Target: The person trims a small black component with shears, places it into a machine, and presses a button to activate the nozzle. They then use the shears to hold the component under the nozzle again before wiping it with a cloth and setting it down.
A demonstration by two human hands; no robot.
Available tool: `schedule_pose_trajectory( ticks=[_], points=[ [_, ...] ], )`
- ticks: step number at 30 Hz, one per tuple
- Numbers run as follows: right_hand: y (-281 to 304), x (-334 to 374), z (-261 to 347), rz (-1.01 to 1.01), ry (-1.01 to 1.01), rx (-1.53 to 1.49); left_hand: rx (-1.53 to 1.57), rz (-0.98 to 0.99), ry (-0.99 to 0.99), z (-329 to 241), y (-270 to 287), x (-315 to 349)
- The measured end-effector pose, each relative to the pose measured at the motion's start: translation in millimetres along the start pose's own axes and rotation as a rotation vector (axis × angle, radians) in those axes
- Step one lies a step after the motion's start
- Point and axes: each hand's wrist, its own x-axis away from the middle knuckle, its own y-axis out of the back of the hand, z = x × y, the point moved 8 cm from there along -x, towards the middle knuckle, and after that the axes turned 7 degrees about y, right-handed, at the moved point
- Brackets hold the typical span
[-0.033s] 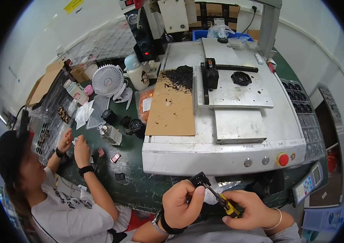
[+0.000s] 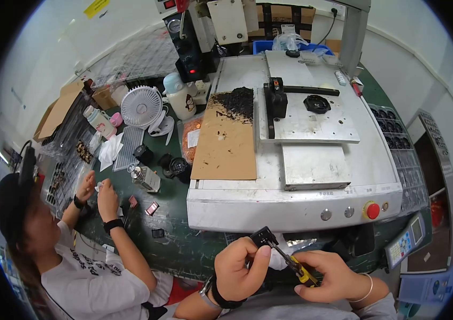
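Note:
My left hand (image 2: 241,268) pinches a small black plastic part (image 2: 263,236) between thumb and fingers, in front of the white machine. In my right hand (image 2: 330,276) is a pair of pliers (image 2: 302,272) with yellow and black handles. Its narrow metal jaws reach up and left to the black part and appear to touch it; the exact contact is too small to make out. Behind my hands, some white crumpled material (image 2: 279,260) is partly hidden.
The white machine (image 2: 237,208) bears a red stop button (image 2: 371,209), a metal fixture plate (image 2: 312,125) and cardboard (image 2: 226,154) with black scraps. A co-worker (image 2: 93,282) handles something small at left. Nearby stand a fan (image 2: 141,106), a bottle (image 2: 146,178) and a scale (image 2: 405,242).

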Motion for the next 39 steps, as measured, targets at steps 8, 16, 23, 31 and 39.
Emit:
schedule_pose_trajectory(
  ticks=[8,16,23,31,39],
  points=[
    [57,-8,32,0.096,-0.065,-0.100,0.030,0.054,-0.012,-11,2,-12],
    [175,-86,33,-0.215,-0.336,0.099,-0.528,0.475,-0.476,-28,-71,-13],
    [210,-228,0,-0.243,-0.287,0.108,-0.716,0.344,-0.725,-25,-91,-25],
    [233,-275,-27,-0.245,-0.264,-0.010,-0.766,0.312,-0.733,-6,-108,-20],
    [222,-289,-33,-0.164,-0.204,-0.072,-0.910,0.224,-0.866,8,-116,-17]
  ],
)
